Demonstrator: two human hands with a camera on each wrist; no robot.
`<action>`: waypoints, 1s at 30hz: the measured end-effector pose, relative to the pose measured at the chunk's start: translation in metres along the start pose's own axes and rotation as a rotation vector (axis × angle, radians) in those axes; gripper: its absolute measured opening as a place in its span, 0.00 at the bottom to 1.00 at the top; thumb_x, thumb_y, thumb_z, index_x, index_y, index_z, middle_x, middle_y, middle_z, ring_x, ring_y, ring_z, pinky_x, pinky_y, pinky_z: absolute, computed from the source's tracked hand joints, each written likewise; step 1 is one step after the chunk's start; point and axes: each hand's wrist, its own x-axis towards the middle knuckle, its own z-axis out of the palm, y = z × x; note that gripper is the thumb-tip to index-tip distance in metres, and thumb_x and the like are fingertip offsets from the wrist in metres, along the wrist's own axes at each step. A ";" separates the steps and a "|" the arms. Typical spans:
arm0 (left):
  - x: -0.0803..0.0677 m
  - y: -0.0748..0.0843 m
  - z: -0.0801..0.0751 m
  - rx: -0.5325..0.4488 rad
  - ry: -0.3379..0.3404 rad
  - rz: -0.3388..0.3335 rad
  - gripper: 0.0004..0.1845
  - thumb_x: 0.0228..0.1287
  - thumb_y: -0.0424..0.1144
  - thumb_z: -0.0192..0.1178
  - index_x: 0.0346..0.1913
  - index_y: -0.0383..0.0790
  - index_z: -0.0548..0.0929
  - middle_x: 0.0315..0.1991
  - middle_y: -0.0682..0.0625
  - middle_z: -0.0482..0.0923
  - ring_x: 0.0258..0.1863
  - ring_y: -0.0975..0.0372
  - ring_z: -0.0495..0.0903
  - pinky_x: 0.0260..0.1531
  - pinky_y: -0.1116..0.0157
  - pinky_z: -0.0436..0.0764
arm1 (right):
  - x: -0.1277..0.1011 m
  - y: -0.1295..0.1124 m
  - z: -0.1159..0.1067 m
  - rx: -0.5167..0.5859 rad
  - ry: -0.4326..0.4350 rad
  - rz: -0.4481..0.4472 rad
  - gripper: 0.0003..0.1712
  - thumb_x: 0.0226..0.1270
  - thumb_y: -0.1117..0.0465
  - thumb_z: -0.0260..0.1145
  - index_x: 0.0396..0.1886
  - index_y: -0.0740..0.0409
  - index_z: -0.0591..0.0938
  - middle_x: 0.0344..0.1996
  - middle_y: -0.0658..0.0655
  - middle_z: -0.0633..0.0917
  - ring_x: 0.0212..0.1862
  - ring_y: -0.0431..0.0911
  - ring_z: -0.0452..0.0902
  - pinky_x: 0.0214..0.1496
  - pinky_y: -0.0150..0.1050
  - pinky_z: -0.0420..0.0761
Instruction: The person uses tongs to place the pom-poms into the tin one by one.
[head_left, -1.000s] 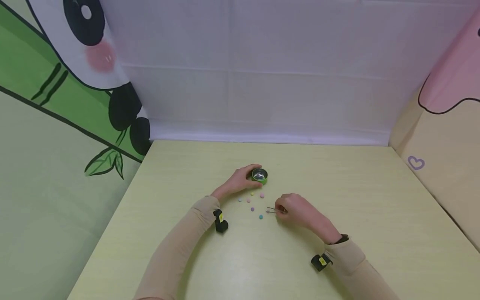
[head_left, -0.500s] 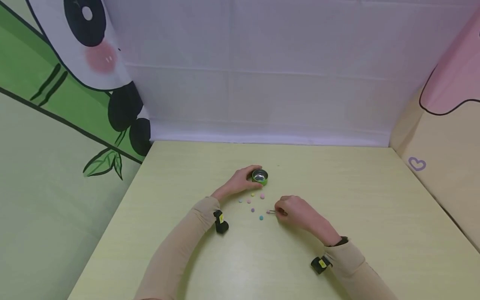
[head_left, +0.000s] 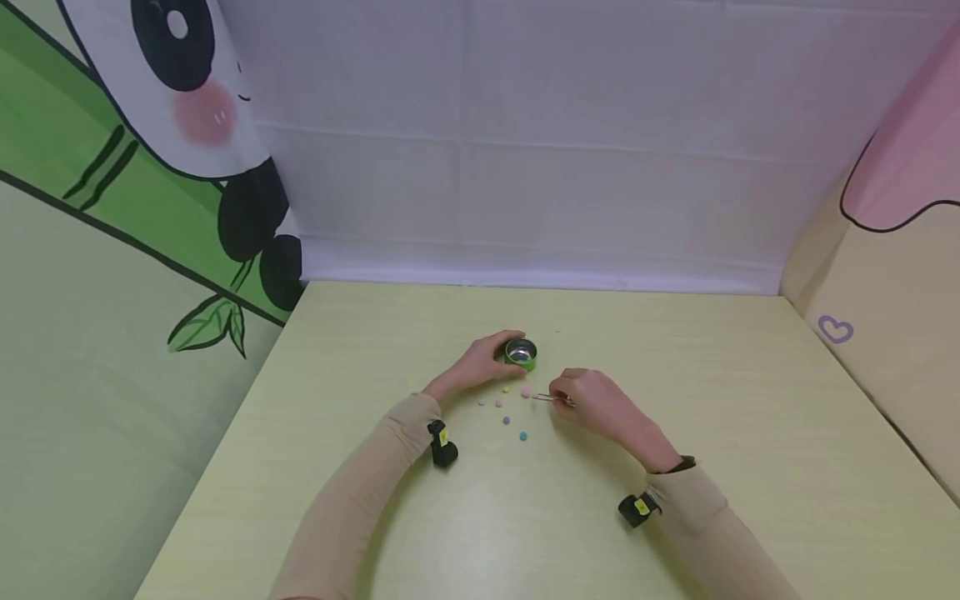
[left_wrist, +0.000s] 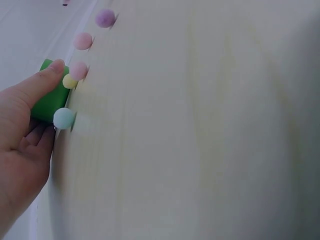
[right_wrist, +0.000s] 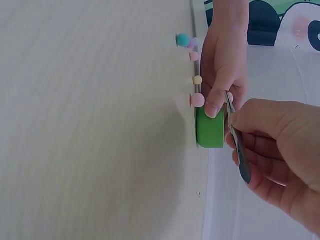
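My left hand (head_left: 480,362) grips a small green round tin (head_left: 521,363) with a shiny metal inside, thumb on the near side and fingers behind. The tin sits upright on the table. Just right of it, my right hand (head_left: 596,403) pinches metal tweezers (right_wrist: 240,150) between thumb and fingers. At the tweezer tips is a small pink pom-pom (right_wrist: 230,97), raised above the table. On the table nearby lie a pink pom-pom (head_left: 526,392), a yellow pom-pom (head_left: 506,389), a purple pom-pom (head_left: 506,421), a teal pom-pom (head_left: 523,436) and a pale blue pom-pom (head_left: 482,402).
Another pale pink pom-pom (head_left: 498,403) lies among the loose ones, in front of the left hand. The light wooden table (head_left: 675,350) ends at a white cloth backdrop (head_left: 562,167). Cartoon-printed panels stand at both sides. Each sleeve carries a black wrist camera.
The right hand closed the tweezers on a pink pom-pom near the teal one, then lifted it away toward the tin. The left hand and tin stayed in place.
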 end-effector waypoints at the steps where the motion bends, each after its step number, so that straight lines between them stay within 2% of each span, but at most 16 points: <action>1: 0.000 0.000 0.000 0.000 0.000 0.001 0.40 0.57 0.42 0.73 0.71 0.40 0.68 0.69 0.44 0.72 0.71 0.52 0.70 0.74 0.56 0.67 | 0.003 0.001 -0.002 -0.004 0.003 0.004 0.03 0.57 0.69 0.70 0.29 0.57 0.86 0.25 0.50 0.84 0.26 0.35 0.71 0.28 0.26 0.75; 7: 0.000 -0.001 -0.002 -0.001 0.004 0.003 0.40 0.57 0.43 0.73 0.71 0.40 0.68 0.69 0.45 0.73 0.71 0.52 0.70 0.75 0.55 0.65 | 0.018 0.012 -0.008 -0.018 0.039 -0.003 0.04 0.55 0.70 0.70 0.29 0.58 0.86 0.25 0.51 0.85 0.26 0.38 0.74 0.28 0.29 0.78; 13: -0.003 0.001 -0.003 0.005 -0.008 -0.002 0.40 0.58 0.42 0.72 0.72 0.41 0.67 0.69 0.44 0.73 0.71 0.52 0.69 0.75 0.54 0.65 | 0.032 0.019 -0.012 -0.022 0.067 -0.007 0.03 0.56 0.70 0.69 0.28 0.59 0.86 0.24 0.52 0.84 0.24 0.38 0.72 0.26 0.29 0.75; 19: -0.004 0.003 -0.003 0.022 -0.008 -0.010 0.39 0.58 0.43 0.72 0.72 0.42 0.67 0.68 0.44 0.73 0.71 0.52 0.69 0.75 0.55 0.65 | 0.044 0.026 -0.010 -0.002 0.039 0.015 0.03 0.58 0.69 0.68 0.30 0.60 0.86 0.25 0.52 0.84 0.26 0.39 0.72 0.28 0.31 0.75; 25: -0.003 0.002 -0.002 0.009 -0.008 0.015 0.39 0.58 0.42 0.72 0.71 0.40 0.68 0.68 0.43 0.73 0.71 0.51 0.69 0.75 0.54 0.66 | 0.049 0.029 -0.008 0.016 0.019 0.030 0.03 0.60 0.68 0.67 0.29 0.59 0.86 0.24 0.52 0.84 0.27 0.40 0.74 0.30 0.33 0.77; 30: -0.004 0.001 -0.002 -0.001 -0.005 0.008 0.39 0.58 0.42 0.72 0.71 0.41 0.68 0.68 0.44 0.73 0.71 0.52 0.70 0.75 0.55 0.66 | 0.054 0.031 -0.005 0.026 0.008 0.042 0.03 0.61 0.67 0.68 0.29 0.59 0.86 0.25 0.52 0.84 0.27 0.40 0.74 0.31 0.33 0.77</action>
